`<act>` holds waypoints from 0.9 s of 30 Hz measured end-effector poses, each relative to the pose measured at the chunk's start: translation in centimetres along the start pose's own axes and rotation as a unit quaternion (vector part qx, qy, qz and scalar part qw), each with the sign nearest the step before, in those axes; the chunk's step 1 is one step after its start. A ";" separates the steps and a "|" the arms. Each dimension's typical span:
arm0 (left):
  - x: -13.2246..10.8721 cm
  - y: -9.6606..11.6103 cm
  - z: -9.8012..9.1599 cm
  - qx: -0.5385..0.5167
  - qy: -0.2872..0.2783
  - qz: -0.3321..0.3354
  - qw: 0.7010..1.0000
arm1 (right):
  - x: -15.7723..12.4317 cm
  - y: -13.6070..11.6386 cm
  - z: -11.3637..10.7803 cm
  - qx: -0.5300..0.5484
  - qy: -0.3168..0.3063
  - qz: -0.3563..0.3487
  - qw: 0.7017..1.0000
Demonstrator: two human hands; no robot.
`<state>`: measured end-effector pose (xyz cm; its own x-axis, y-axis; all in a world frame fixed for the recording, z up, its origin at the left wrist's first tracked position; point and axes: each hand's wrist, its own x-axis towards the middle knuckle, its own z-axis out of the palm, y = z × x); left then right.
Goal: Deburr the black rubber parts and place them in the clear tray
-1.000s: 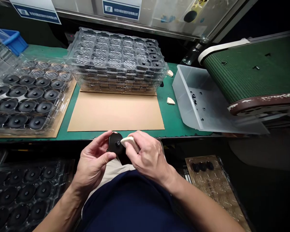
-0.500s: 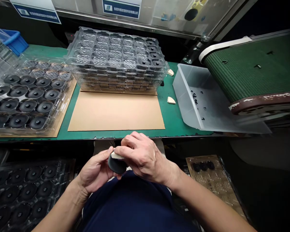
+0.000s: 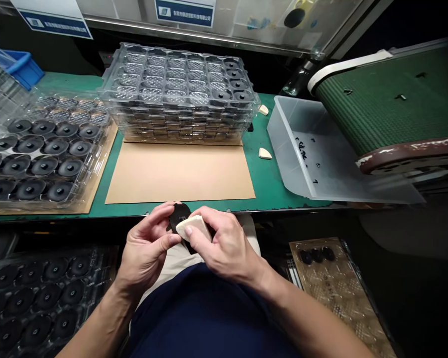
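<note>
My left hand [image 3: 147,248] pinches a round black disc part [image 3: 178,215] by its edge, just in front of the green bench's near edge. My right hand [image 3: 218,243] is closed on a small cream-white wedge-shaped block [image 3: 190,224] and presses it against the face of the disc. Both hands sit close together above my lap, over a dark blue garment. Much of the disc is hidden behind the white block and my fingers.
A brown cardboard sheet [image 3: 179,171] lies on the green bench [image 3: 272,184]. A stack of clear blister trays [image 3: 179,94] stands behind it, and a tray of black discs [image 3: 41,154] sits at left. A translucent bin [image 3: 313,154] lies under a green conveyor [image 3: 388,99]. Two white blocks [image 3: 264,153] rest nearby.
Both hands dropped toward my lap half a second ago with the block laid over the disc, then rose back toward the bench edge. The disc's face now tilts up again.
</note>
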<state>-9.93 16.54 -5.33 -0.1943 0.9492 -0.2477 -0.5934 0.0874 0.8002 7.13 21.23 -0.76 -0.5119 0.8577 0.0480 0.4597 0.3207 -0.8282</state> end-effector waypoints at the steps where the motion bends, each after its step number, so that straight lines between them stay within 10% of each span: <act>1: -0.1 0.2 0.1 -0.004 -0.002 -0.002 1.000 | 0.0 0.0 -0.1 -0.032 0.010 -0.012 0.999; 9: -0.8 0.9 -1.4 -0.010 -0.054 -0.140 0.989 | -0.2 1.3 -0.6 -0.248 0.019 -0.100 0.963; 20: -0.7 -0.2 -3.0 -0.040 -0.206 -0.253 0.944 | -0.4 0.7 -1.8 -0.210 -0.084 -0.236 0.945; 27: -1.1 -0.1 -0.9 -0.014 -0.139 -0.245 0.960 | -0.7 3.4 -3.9 0.016 0.093 -0.101 0.990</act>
<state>-10.33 15.22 -5.58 0.3260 0.8407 -0.4323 -0.5816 0.5389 0.6094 11.88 23.30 -1.44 -0.4467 0.8379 0.3137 0.3366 0.4822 -0.8088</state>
